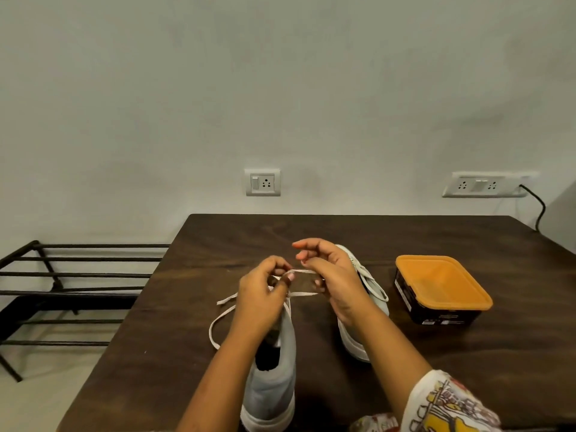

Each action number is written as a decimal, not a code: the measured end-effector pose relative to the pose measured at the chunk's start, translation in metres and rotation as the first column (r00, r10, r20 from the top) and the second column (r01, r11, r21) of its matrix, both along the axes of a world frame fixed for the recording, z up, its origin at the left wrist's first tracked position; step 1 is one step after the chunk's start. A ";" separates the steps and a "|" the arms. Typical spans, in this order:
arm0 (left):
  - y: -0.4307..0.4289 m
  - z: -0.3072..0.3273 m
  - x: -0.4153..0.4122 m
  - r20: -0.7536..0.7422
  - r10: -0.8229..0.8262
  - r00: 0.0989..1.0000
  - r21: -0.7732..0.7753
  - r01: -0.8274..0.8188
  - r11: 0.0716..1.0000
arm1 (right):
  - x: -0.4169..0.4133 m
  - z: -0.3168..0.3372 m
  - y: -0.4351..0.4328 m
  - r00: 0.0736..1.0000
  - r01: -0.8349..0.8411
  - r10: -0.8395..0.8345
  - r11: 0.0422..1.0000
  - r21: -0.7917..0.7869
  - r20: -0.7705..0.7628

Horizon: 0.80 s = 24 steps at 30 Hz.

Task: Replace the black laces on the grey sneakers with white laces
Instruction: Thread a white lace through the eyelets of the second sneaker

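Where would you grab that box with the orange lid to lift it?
Grip the box by its dark side walls just under the orange lid, hand coming down from above, probably from the right. The lid is wide and flat with nothing to pinch, but its rim overhangs like a ledge, and a sneaker stands close on the left.

Place: a room in a home, by the look of it.
Wall: a plain pale painted wall [280,88] carries a household switch-and-socket plate [262,182] and a wider socket plate [486,184] with a black cable [540,210] beside it.
Furniture: a dark wooden desk [343,232] stands by the wall, with a low black metal rack [71,275] on the floor to its left.
Household things: an orange-lidded tub [442,288] and grey sneakers [274,385] sit on the desk.
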State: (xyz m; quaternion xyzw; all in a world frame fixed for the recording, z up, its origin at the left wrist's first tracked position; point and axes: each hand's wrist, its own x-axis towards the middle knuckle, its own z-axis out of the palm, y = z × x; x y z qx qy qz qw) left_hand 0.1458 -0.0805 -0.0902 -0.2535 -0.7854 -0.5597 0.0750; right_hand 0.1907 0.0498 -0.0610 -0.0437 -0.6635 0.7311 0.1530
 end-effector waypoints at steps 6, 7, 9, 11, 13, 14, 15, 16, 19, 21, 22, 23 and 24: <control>-0.027 -0.002 -0.026 0.217 0.472 0.855 0.382 -0.519 0.765 | 0.000 -0.016 0.028 0.989 -0.017 -0.089 0.741 0.671 0.123; -0.035 0.001 -0.031 0.384 0.440 0.812 0.501 -0.584 0.639 | 0.001 -0.019 0.032 0.977 -0.050 -0.121 0.676 0.735 0.178; -0.054 -0.001 -0.044 0.583 0.370 0.723 0.585 -0.690 0.427 | 0.001 -0.025 0.038 0.949 -0.077 -0.187 0.642 0.763 0.252; -0.071 -0.009 -0.052 0.618 0.430 0.658 0.534 -0.753 0.384 | -0.001 -0.029 0.041 0.938 -0.066 -0.217 0.655 0.753 0.271; -0.079 -0.013 -0.054 0.577 0.505 0.642 0.471 -0.767 0.436 | -0.004 -0.030 0.039 0.932 -0.074 -0.213 0.681 0.728 0.294; -0.078 -0.014 -0.052 0.538 0.506 0.674 0.460 -0.738 0.494 | -0.006 -0.031 0.036 0.930 -0.091 -0.201 0.686 0.722 0.309; -0.075 -0.014 -0.050 0.483 0.497 0.720 0.443 -0.691 0.570 | -0.007 -0.031 0.031 0.931 -0.113 -0.183 0.681 0.724 0.317; -0.071 -0.012 -0.046 0.410 0.486 0.772 0.414 -0.632 0.655 | -0.009 -0.031 0.025 0.937 -0.126 -0.159 0.677 0.725 0.312; -0.050 -0.005 -0.031 0.064 0.427 0.902 0.260 -0.429 0.865 | -0.013 -0.026 0.002 0.968 -0.144 -0.029 0.752 0.643 0.251; -0.033 -0.001 -0.020 -0.125 0.322 0.939 0.157 -0.301 0.941 | -0.013 -0.020 -0.014 0.967 -0.223 0.107 0.791 0.569 0.230; -0.025 0.001 -0.015 -0.188 0.267 0.945 0.119 -0.248 0.961 | -0.012 -0.018 -0.022 0.963 -0.253 0.146 0.775 0.579 0.225; -0.018 0.002 -0.013 -0.236 0.220 0.947 0.083 -0.206 0.975 | -0.011 -0.016 -0.029 0.962 -0.263 0.161 0.754 0.602 0.219; -0.014 0.001 -0.012 -0.264 0.176 0.948 0.049 -0.169 0.984 | -0.011 -0.016 -0.034 0.967 -0.247 0.146 0.738 0.629 0.208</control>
